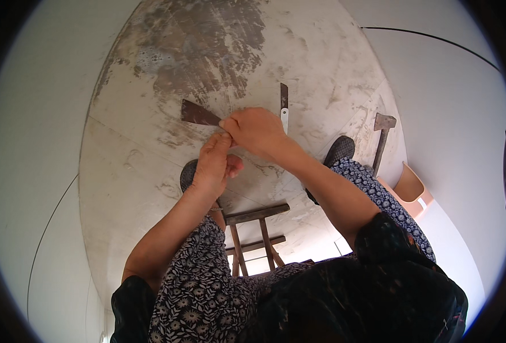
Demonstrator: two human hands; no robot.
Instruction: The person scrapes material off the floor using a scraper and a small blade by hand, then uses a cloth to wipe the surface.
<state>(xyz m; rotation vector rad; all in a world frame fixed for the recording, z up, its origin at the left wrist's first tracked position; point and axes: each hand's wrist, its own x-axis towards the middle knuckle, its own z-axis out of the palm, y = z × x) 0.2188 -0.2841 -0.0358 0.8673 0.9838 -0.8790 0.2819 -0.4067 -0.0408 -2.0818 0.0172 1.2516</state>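
My right hand (257, 128) grips a flat scraper (199, 113) close to where its dark, flared blade narrows. The blade points left, above the floor; the handle is hidden by the hand. Just below, my left hand (214, 160) has thumb and forefinger pinched together against the right hand's fingers. Whether that pinch holds part of the scraper cannot be made out. Beyond my right hand, a knife-like scraper (284, 100) with a dark angled blade and pale metal handle lies on the floor.
A dark scraped patch (205, 43), with wet foam at its left, covers the pale floor (313, 55) ahead. At right, a hatchet (383, 128) lies near a peach plastic bin (409, 186). A wooden stool (257, 214) stands between my legs. White walls (42, 128) curve along both sides.
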